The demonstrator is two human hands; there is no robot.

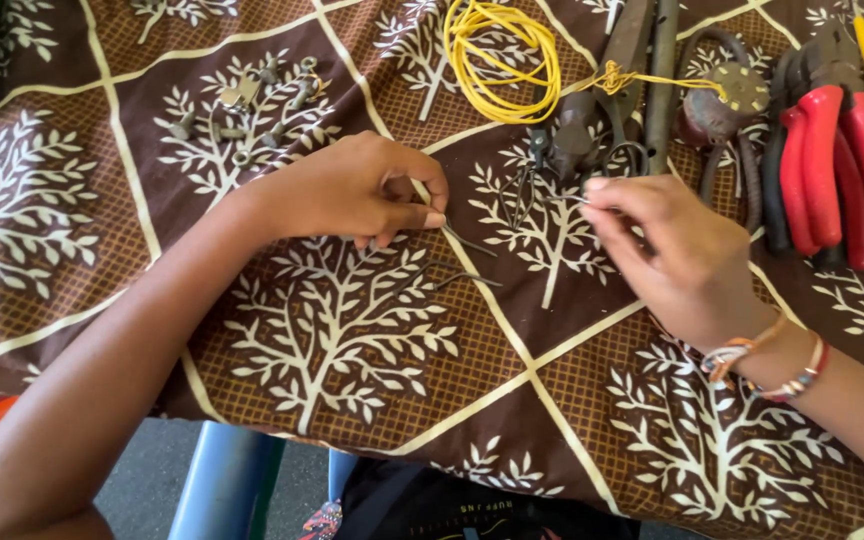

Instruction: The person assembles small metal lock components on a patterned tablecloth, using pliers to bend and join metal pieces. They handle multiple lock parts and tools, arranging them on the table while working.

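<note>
My left hand (357, 190) rests on a brown cloth with white tree prints (372, 340), its fingers pinched on a thin dark metal wire piece (467, 240). A second bent wire piece (447, 278) lies on the cloth just below it. My right hand (667, 255) is at the right, fingertips closed on the end of another thin wire (562, 198) near a small pair of dark tweezers or pliers (527, 175). Beaded bracelets (767, 365) circle my right wrist.
A coil of yellow wire (502, 60) lies at the top middle. Red-handled pliers (837, 170) and other dark tools (722, 105) fill the top right. Small metal fittings (252, 110) are scattered at top left. A blue stool (222, 485) shows below the table edge.
</note>
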